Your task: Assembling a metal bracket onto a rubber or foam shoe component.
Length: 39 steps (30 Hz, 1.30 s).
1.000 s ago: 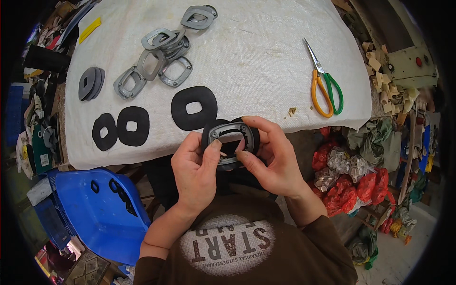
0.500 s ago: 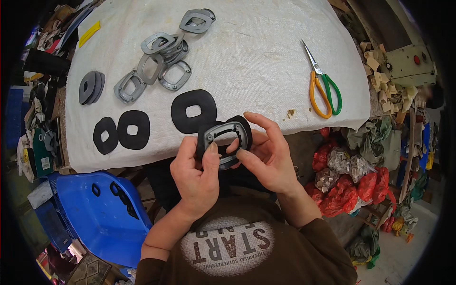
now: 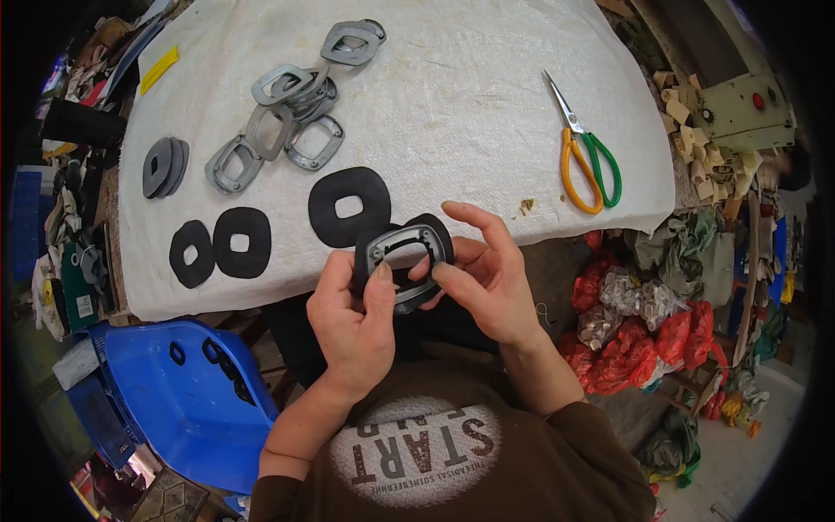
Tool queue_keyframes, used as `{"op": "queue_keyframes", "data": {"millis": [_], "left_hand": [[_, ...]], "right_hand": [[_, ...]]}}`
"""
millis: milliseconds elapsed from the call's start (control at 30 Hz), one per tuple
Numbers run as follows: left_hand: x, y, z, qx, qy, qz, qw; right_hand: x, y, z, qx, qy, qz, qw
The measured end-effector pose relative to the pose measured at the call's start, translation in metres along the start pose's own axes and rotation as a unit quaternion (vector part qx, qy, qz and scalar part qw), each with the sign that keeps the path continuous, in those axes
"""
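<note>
Your left hand (image 3: pixel 352 322) is clasped around the left side of a grey frame (image 3: pixel 376 250), thumb laid flat on its face and fingers curled behind. Your right hand (image 3: pixel 491 283) grips the opposite side more lightly, its thumb against the rim and a fingertip showing through the middle, while the index finger stands raised and clear. The frame sits between your hands just off the near edge of the bench (image 3: pixel 452 130), tilted, a hard, rounded square with a matt sheen, and a dark, soft-looking pad (image 3: pixel 439 230) backs it. The bench is covered by a white woven sheet, slightly glossy and wrinkled, with a few brown specks. Just beyond your fingers lies a flat black ring (image 3: pixel 374 196), rounded in outline with a small squarish hole; two similar black rings (image 3: pixel 257 244) lie farther left, side by side. Above them, a small fanned stack of dark grey rings (image 3: pixel 165 184) rests near a loose heap of hard grey frames (image 3: pixel 304 91), overlapping at odd angles. To the right, scissors (image 3: pixel 569 130) with slim shiny metal blades point away from you, one looped handle orange, the other green. Lower left, a smooth blue plastic tub (image 3: pixel 187 418) holds several small black rings (image 3: pixel 178 344); lower right hang crinkled red plastic bags (image 3: pixel 617 357).
</note>
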State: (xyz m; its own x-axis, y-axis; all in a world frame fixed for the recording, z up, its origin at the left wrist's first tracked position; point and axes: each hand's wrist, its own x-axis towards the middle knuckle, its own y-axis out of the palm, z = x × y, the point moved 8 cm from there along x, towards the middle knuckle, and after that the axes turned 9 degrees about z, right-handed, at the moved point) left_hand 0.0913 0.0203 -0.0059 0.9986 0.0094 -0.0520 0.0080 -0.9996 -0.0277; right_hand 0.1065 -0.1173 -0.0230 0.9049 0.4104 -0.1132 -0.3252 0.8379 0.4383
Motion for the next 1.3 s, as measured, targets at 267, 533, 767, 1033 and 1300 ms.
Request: {"op": "queue_keyframes", "data": {"millis": [267,533,767,1033,1300], "left_hand": [[-0.002,0.001,0.004,-0.022,-0.045,0.009,0.999],[-0.001,0.001,0.001,-0.008,-0.039,0.016,0.999],[-0.002,0.002,0.009,-0.027,-0.056,0.023,0.998],[-0.003,0.007,0.007,-0.027,-0.054,0.033,0.998],[-0.002,0.008,0.013,-0.046,-0.055,0.04,0.997]], "right_hand": [[-0.003,-0.002,-0.002,-0.065,0.014,-0.044,0.997],[-0.001,-0.006,0.003,-0.067,-0.01,-0.033,0.997],[-0.004,-0.009,-0.003,-0.094,0.0,-0.052,0.994],[-0.003,-0.01,-0.002,-0.081,-0.013,-0.063,0.995],[0.003,-0.009,-0.001,-0.012,-0.033,-0.06,0.998]]}}
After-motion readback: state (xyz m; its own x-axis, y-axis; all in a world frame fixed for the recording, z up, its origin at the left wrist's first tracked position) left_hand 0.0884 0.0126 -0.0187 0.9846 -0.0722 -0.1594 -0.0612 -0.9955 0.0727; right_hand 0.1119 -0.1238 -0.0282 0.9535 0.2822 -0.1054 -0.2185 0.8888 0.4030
